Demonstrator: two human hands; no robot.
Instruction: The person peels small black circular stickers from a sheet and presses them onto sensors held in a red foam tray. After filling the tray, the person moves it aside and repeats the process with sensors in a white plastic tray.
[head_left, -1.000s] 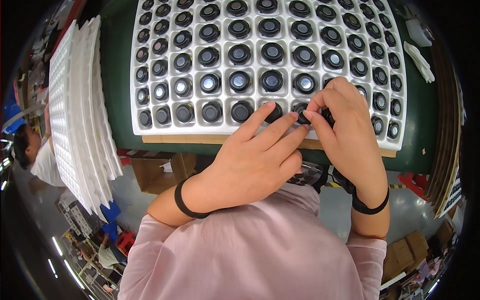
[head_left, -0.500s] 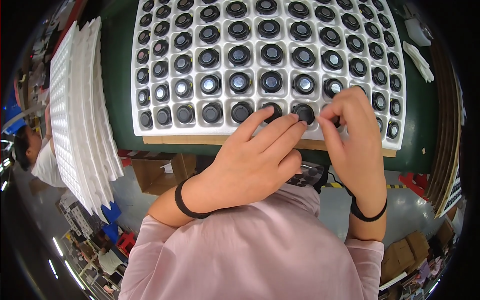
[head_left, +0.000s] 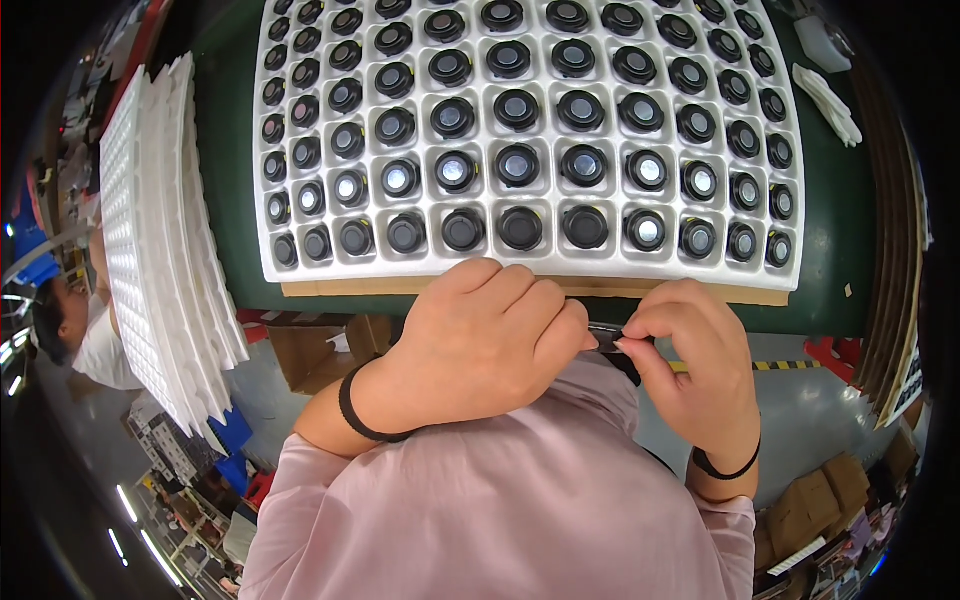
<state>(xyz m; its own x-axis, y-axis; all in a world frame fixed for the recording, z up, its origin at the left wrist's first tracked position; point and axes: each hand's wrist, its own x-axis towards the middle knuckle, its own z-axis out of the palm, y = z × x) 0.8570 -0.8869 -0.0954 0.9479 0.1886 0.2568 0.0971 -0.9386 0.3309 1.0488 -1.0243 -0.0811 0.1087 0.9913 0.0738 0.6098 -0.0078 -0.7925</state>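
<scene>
A white moulded tray (head_left: 420, 270) holds rows of round black parts. In its front row, the parts toward the left have plain dark tops, among them one black part (head_left: 585, 227). Right of it, a black part (head_left: 648, 230) shows a shiny silver centre. My left hand (head_left: 490, 335) is closed, fingers curled down, just off the tray's front edge. My right hand (head_left: 695, 365) pinches thumb and forefinger together at a small dark flat piece (head_left: 606, 337) between my hands. That piece is mostly hidden, and I cannot make out its kind.
Brown cardboard (head_left: 700, 290) lies under the tray on a green table (head_left: 235, 230). White trays (head_left: 170, 250) stand stacked upright at left, with a person (head_left: 95, 330) beyond. At right are a white glove (head_left: 828, 105) and brown sheets (head_left: 893, 230). A cardboard box (head_left: 310, 355) sits below the table.
Both hands have drawn back from the front-row parts to in front of the tray's edge. My left fingers have curled in. The view has shifted slightly.
</scene>
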